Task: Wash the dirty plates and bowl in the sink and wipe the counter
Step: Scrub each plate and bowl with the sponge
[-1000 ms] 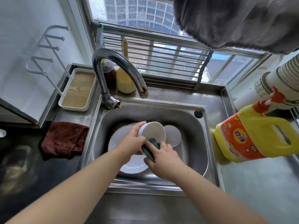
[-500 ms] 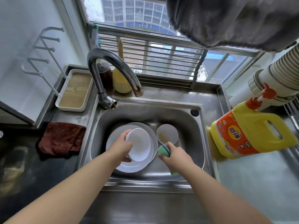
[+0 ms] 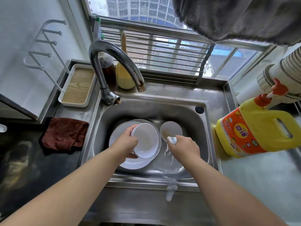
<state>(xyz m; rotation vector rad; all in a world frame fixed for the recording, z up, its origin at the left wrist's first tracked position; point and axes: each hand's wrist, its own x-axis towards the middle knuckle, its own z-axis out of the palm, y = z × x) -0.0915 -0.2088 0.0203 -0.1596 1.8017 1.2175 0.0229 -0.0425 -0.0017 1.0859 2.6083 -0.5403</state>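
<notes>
The white round bowl [image 3: 145, 141] is tilted over the large white plate [image 3: 130, 162] in the stainless steel sink [image 3: 192, 118], gripped at its left rim by the left hand [image 3: 127, 141], fingers curled round the edge. The right hand [image 3: 184, 148] is closed round a foamy sponge [image 3: 172, 140], of which only the sudsy tip shows, just beside the small white dish [image 3: 171, 130] with a brownish smear inside. The curved chrome tap [image 3: 114, 66] arches above the basin, its spout clear of the dishes. On the counter to the left lie a dark red folded cloth [image 3: 65, 134] and a white tray with a wooden base [image 3: 78, 86]; to the right stands a yellow detergent jug with an orange label [image 3: 254, 128]. Foam streaks the sink floor and front edge. The bowl's inside looks wet and mostly clean.
</notes>
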